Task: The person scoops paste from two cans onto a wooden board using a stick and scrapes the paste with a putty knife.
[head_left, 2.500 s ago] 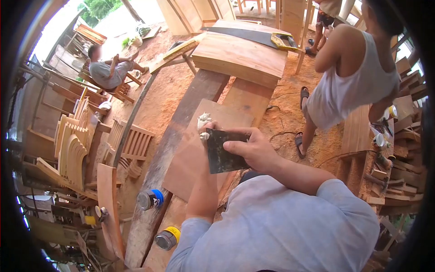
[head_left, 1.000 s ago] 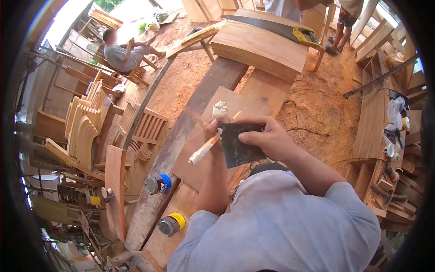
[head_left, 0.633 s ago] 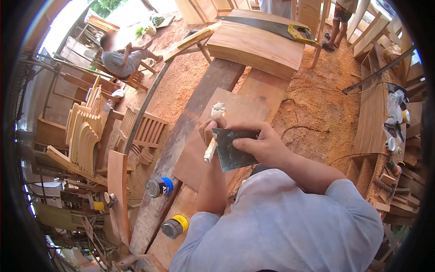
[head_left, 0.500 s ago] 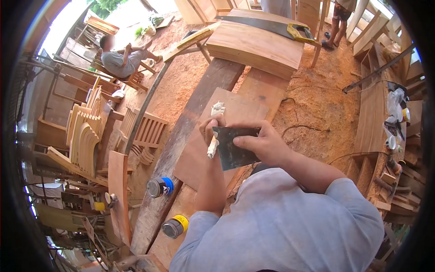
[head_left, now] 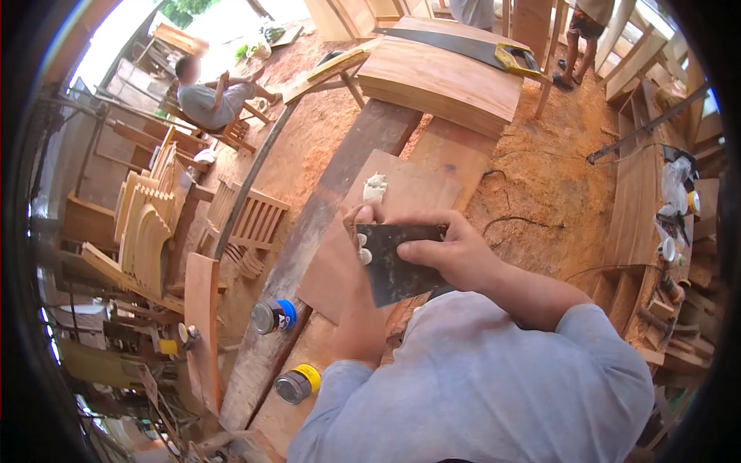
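Observation:
My right hand (head_left: 444, 243) grips a dark flat scraper blade (head_left: 405, 266), thumb on top and fingers along its upper edge. White paste spots show at the blade's left edge. Just left of it, my left hand (head_left: 361, 220) is closed, partly covered by the blade; what it holds is mostly hidden. A lump of white paste (head_left: 375, 187) lies beyond the left hand, over a thin brown board (head_left: 332, 266). This board rests on the wooden bench (head_left: 309, 204). Near my left arm stand a blue-labelled can (head_left: 272, 316) and a yellow-labelled can (head_left: 298, 383).
A handsaw (head_left: 455, 48) lies on stacked wooden panels (head_left: 440, 81) at the bench's far end. One person (head_left: 212, 100) sits at the upper left; others stand at the top. Curved wooden parts (head_left: 143, 231) are at left, and a cluttered side bench (head_left: 629, 208) is at right.
The stick with white paste, seen below my left hand earlier, is now hidden behind the scraper. The blade has turned and tilted slightly. The person in the white top has moved away from the right.

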### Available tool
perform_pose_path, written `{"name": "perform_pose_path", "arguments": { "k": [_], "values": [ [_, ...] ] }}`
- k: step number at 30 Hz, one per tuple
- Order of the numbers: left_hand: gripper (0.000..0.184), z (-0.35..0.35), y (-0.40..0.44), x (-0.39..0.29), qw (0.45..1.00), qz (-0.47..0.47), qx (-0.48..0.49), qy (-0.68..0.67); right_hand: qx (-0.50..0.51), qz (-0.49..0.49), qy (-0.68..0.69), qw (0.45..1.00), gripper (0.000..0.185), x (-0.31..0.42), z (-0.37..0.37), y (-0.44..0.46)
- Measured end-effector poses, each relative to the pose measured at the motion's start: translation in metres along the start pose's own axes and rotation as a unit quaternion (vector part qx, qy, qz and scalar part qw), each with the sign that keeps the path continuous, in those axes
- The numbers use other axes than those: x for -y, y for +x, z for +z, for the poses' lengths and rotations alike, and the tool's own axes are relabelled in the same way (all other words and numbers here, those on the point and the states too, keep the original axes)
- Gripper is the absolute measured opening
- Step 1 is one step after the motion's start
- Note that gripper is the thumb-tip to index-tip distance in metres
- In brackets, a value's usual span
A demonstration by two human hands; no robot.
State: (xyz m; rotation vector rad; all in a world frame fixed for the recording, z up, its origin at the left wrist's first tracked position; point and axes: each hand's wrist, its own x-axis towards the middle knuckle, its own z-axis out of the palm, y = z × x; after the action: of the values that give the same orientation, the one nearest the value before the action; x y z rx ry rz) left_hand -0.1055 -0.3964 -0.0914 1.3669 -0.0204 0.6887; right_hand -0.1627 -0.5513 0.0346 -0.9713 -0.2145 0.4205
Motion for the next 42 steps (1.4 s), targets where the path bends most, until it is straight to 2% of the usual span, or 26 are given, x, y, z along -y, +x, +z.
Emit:
{"name": "perform_pose_path", "arguments": {
  "k": [1, 2, 3, 5, 7, 8, 10, 11, 12, 13, 15, 16, 18, 22, 27, 29, 34, 35, 36, 38, 40, 41, 42],
  "values": [
    [0.026, -0.01, 0.01, 0.009, 1.0, -0.001, -0.013, -0.002, -0.006, -0.007, 0.017, 1.0, 0.038, 0.008, 0.0, -0.001],
    [0.04, -0.034, 0.028, 0.023, 0.999, -0.023, 0.03, 0.022, -0.009, -0.009, 0.032, 0.999, 0.037, 0.016, -0.003, -0.001],
    [0.056, -0.057, 0.041, 0.03, 0.995, -0.046, 0.073, 0.045, -0.08, -0.057, 0.015, 0.995, 0.036, 0.023, -0.011, 0.002],
    [0.068, -0.077, 0.049, -0.009, 0.967, -0.219, -0.09, -0.092, -0.148, -0.173, -0.003, 0.974, 0.027, 0.034, -0.031, 0.02],
    [0.072, -0.11, 0.048, -0.035, 0.935, -0.313, -0.165, -0.029, -0.148, -0.138, -0.131, 0.971, 0.029, 0.021, -0.075, 0.052],
    [0.072, -0.128, 0.043, -0.037, 0.932, -0.315, -0.178, -0.035, -0.136, -0.109, -0.184, 0.967, 0.029, 0.008, -0.089, 0.069],
    [0.067, -0.157, 0.028, -0.036, 0.925, -0.336, -0.172, 0.043, -0.05, -0.082, -0.425, 0.9, 0.027, -0.027, -0.113, 0.098],
    [0.067, -0.167, 0.017, -0.033, 0.922, -0.34, -0.183, 0.037, -0.049, -0.085, -0.468, 0.878, 0.027, -0.062, -0.133, 0.113],
    [0.066, -0.175, 0.005, -0.029, 0.92, -0.348, -0.173, 0.04, -0.022, -0.031, -0.546, 0.837, 0.031, -0.078, -0.136, 0.121],
    [0.064, -0.181, -0.007, -0.027, 0.919, -0.357, -0.163, 0.045, -0.013, -0.026, -0.552, 0.833, 0.031, -0.092, -0.137, 0.127],
    [0.064, -0.183, -0.03, -0.029, 0.912, -0.367, -0.182, 0.029, 0.064, -0.125, -0.746, 0.651, 0.033, -0.114, -0.141, 0.135],
    [0.063, -0.187, -0.042, -0.026, 0.902, -0.378, -0.201, 0.045, 0.076, -0.122, -0.748, 0.648, 0.033, -0.126, -0.149, 0.142],
    [0.062, -0.192, -0.063, -0.028, 0.887, -0.395, -0.233, 0.059, 0.139, -0.183, -0.772, 0.593, 0.035, -0.142, -0.167, 0.156],
    [0.06, -0.201, -0.088, -0.038, 0.868, -0.407, -0.274, 0.08, 0.173, -0.214, -0.778, 0.565, 0.035, -0.148, -0.177, 0.163],
    [0.055, -0.21, -0.097, -0.046, 0.874, -0.391, -0.283, 0.06, 0.129, -0.207, -0.764, 0.597, 0.039, -0.185, -0.207, 0.152],
    [0.051, -0.198, -0.094, -0.058, 0.876, -0.349, -0.317, 0.105, 0.143, -0.192, -0.765, 0.598, 0.041, -0.181, -0.206, 0.15],
    [0.039, -0.199, -0.086, -0.046, 0.884, -0.323, -0.332, 0.068, 0.173, -0.049, -0.754, 0.631, 0.028, -0.159, -0.189, 0.164],
    [0.038, -0.194, -0.081, -0.046, 0.882, -0.312, -0.346, 0.068, 0.169, -0.051, -0.756, 0.631, 0.028, -0.158, -0.186, 0.164],
    [0.038, -0.191, -0.076, -0.043, 0.885, -0.31, -0.342, 0.067, 0.174, -0.032, -0.759, 0.626, 0.026, -0.157, -0.183, 0.166],
    [0.037, -0.185, -0.069, -0.037, 0.907, -0.231, -0.34, 0.096, 0.175, -0.017, -0.763, 0.621, 0.024, -0.151, -0.182, 0.169],
    [0.035, -0.185, -0.065, -0.037, 0.922, -0.228, -0.305, 0.068, 0.241, 0.003, -0.787, 0.567, 0.023, -0.146, -0.18, 0.177],
    [0.034, -0.186, -0.06, -0.042, 0.934, -0.223, -0.276, 0.043, 0.246, -0.008, -0.785, 0.569, 0.023, -0.134, -0.163, 0.182],
    [0.036, -0.178, -0.053, -0.042, 0.929, -0.21, -0.303, 0.012, 0.242, 0.06, -0.791, 0.559, 0.024, -0.12, -0.148, 0.186]
  ]
}}
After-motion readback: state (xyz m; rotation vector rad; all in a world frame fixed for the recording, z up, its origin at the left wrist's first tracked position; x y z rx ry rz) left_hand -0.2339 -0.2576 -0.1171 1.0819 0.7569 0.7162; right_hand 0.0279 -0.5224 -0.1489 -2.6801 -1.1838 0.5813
